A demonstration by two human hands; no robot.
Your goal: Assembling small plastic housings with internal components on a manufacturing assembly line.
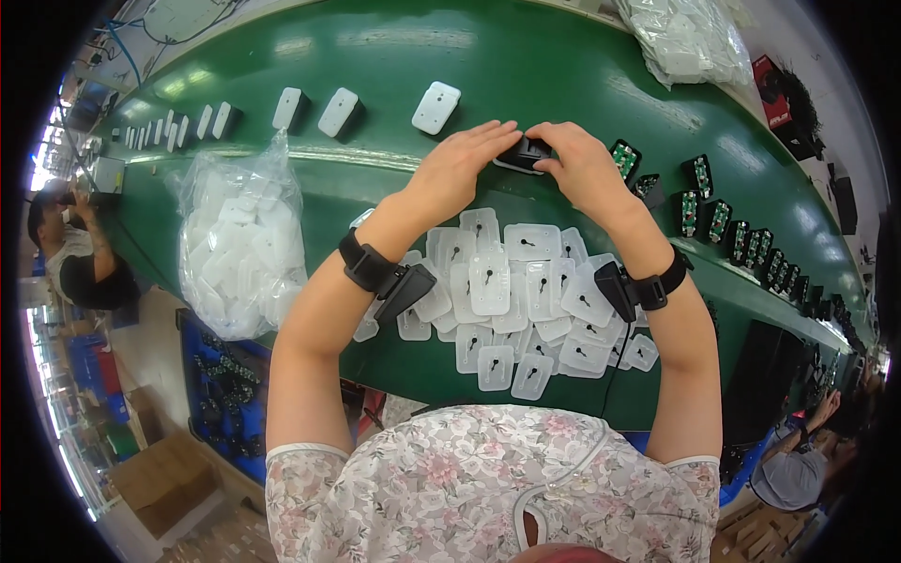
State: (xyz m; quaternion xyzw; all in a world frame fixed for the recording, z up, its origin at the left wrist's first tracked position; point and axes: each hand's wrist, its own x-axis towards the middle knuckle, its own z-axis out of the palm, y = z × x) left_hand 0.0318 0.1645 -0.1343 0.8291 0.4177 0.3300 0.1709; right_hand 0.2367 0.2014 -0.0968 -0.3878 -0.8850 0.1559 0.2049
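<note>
Between my two hands a small black plastic case (519, 161) with a pale lower edge rests on the green bench. My left hand (466, 161) lies along its left side, fingers stretched and close together. From the right, my right hand (584, 167) grips it with thumb and bent fingers; its underside is hidden. Nearer to me lies a pile of translucent white covers (490, 281), each with a small black piece. White-topped black cases (436, 108) stand in a row to the left. Black housings with green circuit boards (690, 214) line the right.
A clear bag of white parts (239, 249) sits left of the pile, and another plastic bag (680, 42) at the far right. Blue crates (221, 375) hold black parts below left. Co-workers sit at both sides; cables run from my wrist straps (657, 286).
</note>
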